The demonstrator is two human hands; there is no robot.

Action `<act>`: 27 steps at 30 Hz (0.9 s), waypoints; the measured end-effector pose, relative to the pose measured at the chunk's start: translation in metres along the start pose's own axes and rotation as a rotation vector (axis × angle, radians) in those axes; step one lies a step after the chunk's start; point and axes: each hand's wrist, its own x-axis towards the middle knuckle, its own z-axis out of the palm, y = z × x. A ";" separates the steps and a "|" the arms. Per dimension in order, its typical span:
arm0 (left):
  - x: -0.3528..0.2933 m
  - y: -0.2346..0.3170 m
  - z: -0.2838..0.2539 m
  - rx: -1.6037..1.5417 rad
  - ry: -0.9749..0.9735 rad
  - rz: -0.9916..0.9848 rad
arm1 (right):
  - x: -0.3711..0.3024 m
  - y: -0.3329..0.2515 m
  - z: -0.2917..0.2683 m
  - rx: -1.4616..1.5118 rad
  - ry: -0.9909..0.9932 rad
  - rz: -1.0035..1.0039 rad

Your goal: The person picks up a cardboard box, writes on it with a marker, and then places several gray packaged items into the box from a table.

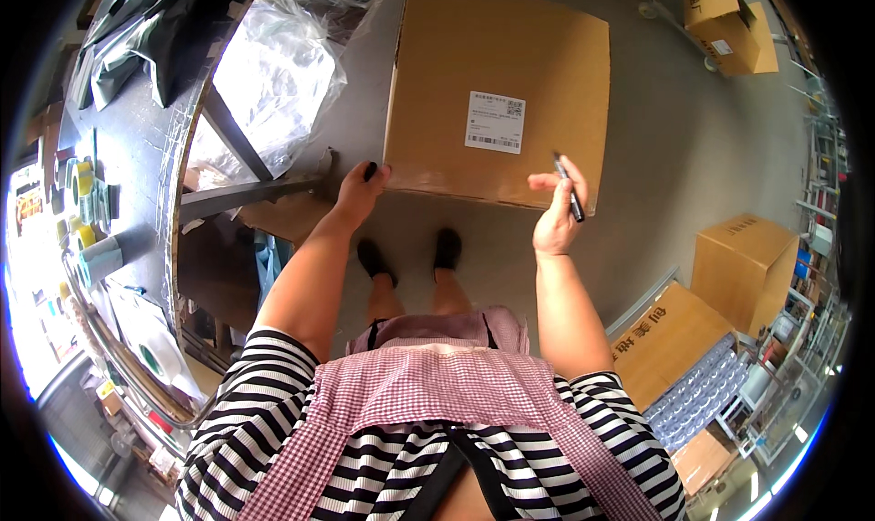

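A large brown cardboard box [437, 65] stands in front of me, with a white printed label [495, 122] on its upper face. My right hand [558, 216] is closed around a black marker pen [572, 198], held over the box's near right corner with its tip pointing away from me. At the near left corner is my left hand [363, 193], fingers curled and fingertips at the box edge. A small black marker cap [370, 171] sticks out between its thumb and fingers.
On the left, a workbench [137, 184] carries tape rolls [84, 179] and dark plastic sheeting [137, 42]. Clear plastic film [278, 74] lies under its frame. An open carton [725, 29] sits at far right; closer on the right are another carton [743, 270] and a carton with printed sides [674, 339].
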 end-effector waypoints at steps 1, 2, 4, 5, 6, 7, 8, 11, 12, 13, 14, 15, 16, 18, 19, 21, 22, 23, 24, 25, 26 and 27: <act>0.003 -0.003 -0.001 -0.145 -0.073 -0.064 | -0.006 -0.002 0.013 0.123 -0.019 0.064; 0.005 -0.005 -0.002 -0.141 -0.070 -0.065 | -0.011 -0.002 0.025 0.160 -0.030 0.102; 0.006 -0.005 0.003 -0.352 -0.100 -0.080 | -0.018 0.003 0.042 0.270 -0.056 0.234; 0.007 -0.004 0.007 -0.351 -0.101 -0.082 | -0.022 0.009 0.049 0.346 -0.067 0.328; 0.009 0.006 0.014 -0.412 0.042 -0.106 | -0.026 0.016 0.057 0.400 -0.074 0.366; 0.010 0.015 0.020 -0.474 0.186 -0.131 | -0.028 0.012 0.062 0.408 -0.088 0.415; 0.012 0.026 0.027 -0.477 0.181 -0.132 | -0.030 0.015 0.069 0.415 -0.101 0.399; 0.020 0.041 0.038 -0.182 0.328 -0.050 | -0.040 0.027 0.078 0.288 -0.175 0.294; 0.023 0.038 0.039 -0.136 0.350 -0.044 | -0.043 0.022 0.081 0.152 -0.212 0.243; 0.025 0.035 0.041 -0.090 0.373 -0.039 | -0.044 0.017 0.084 0.016 -0.248 0.191; 0.027 0.031 0.040 -0.094 0.376 -0.044 | -0.044 0.013 0.090 -0.038 -0.247 0.081; 0.024 0.037 0.041 -0.061 0.388 -0.019 | -0.045 0.017 0.092 -0.070 -0.250 0.007; 0.021 0.042 0.040 -0.028 0.409 0.009 | -0.047 0.019 0.096 -0.097 -0.243 -0.041; 0.018 0.046 0.039 -0.069 0.380 -0.027 | -0.047 0.022 0.102 -0.126 -0.241 -0.088; 0.017 0.045 0.038 -0.107 0.356 -0.058 | -0.047 0.023 0.105 -0.148 -0.248 -0.155; 0.023 0.036 0.039 -0.090 0.374 -0.018 | -0.047 0.024 0.109 -0.168 -0.260 -0.223; 0.026 0.031 0.038 -0.071 0.391 0.024 | -0.047 0.024 0.112 -0.192 -0.239 -0.260; 0.028 0.026 0.038 -0.073 0.394 0.021 | -0.048 0.024 0.114 -0.215 -0.219 -0.298; 0.027 0.027 0.038 -0.060 0.380 0.013 | -0.049 0.024 0.115 -0.215 -0.222 -0.293; 0.027 0.028 0.038 -0.047 0.366 0.005 | -0.050 0.023 0.117 -0.230 -0.200 -0.284; 0.027 0.029 0.039 -0.045 0.366 -0.002 | -0.051 0.024 0.119 -0.245 -0.178 -0.274; 0.027 0.031 0.039 -0.045 0.366 -0.006 | -0.053 0.025 0.120 -0.239 -0.182 -0.271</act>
